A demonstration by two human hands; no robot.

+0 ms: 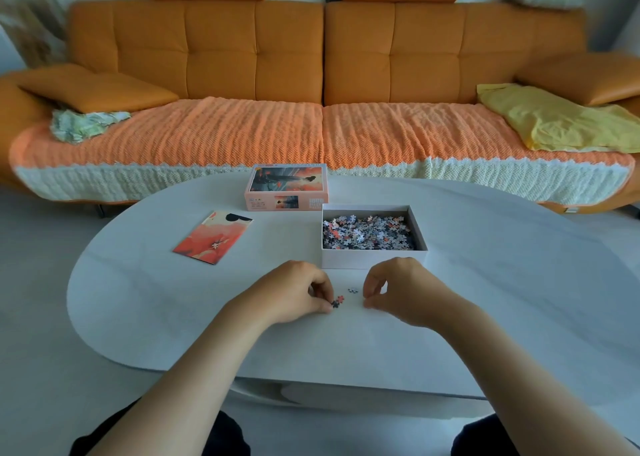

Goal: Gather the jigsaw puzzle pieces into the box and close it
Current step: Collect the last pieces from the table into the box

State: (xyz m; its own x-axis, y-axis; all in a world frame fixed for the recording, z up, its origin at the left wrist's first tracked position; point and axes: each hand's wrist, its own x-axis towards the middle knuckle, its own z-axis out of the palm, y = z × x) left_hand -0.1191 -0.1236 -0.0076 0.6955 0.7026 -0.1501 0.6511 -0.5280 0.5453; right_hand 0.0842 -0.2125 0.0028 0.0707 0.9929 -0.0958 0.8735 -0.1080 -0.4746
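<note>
Open white box [374, 260] just beyond fingertips, heaped with puzzle pieces [367, 234]. Left hand [294, 293] pinches dark-and-red piece [337, 301] against table [485, 282]. Grey piece [352, 290] lies between both hands' fingertips. Right hand [398, 289] has fingers curled; cannot tell whether it holds anything. Lid [287, 185] sits beyond box, to left.
</note>
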